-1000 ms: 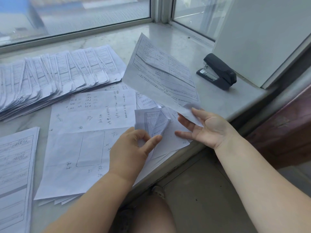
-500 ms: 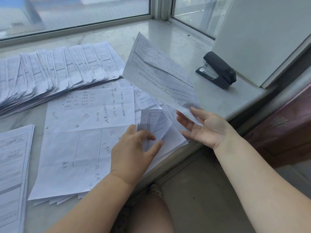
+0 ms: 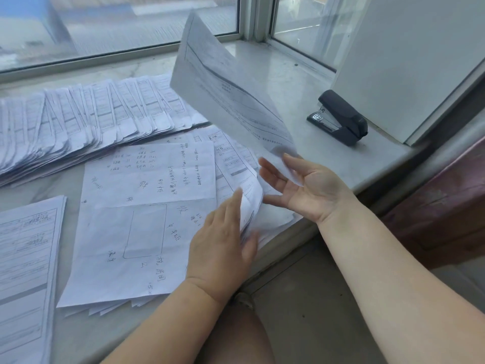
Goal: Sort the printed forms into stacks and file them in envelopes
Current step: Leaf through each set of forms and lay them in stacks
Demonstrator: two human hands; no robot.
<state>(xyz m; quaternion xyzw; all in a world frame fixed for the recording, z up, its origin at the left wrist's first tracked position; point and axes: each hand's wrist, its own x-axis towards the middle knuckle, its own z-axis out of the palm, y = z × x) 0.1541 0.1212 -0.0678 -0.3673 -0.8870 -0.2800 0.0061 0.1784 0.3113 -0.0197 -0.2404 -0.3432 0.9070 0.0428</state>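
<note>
Head cam shows the right hand [image 3: 307, 186] pinching a printed form [image 3: 225, 93] by its corner, lifted over the marble sill [image 3: 309, 82], while the left hand [image 3: 223, 245], fingers together, peels up a sheet edge from the middle stack [image 3: 147, 227].

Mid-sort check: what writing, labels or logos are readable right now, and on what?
Handwritten sheet: pen-written characters and figures, too blurred to quote.
Lifted form in right hand: print too small.
Fanned forms: unreadable.
Left stack: unreadable.
Stapler: nose logo illegible.
</note>
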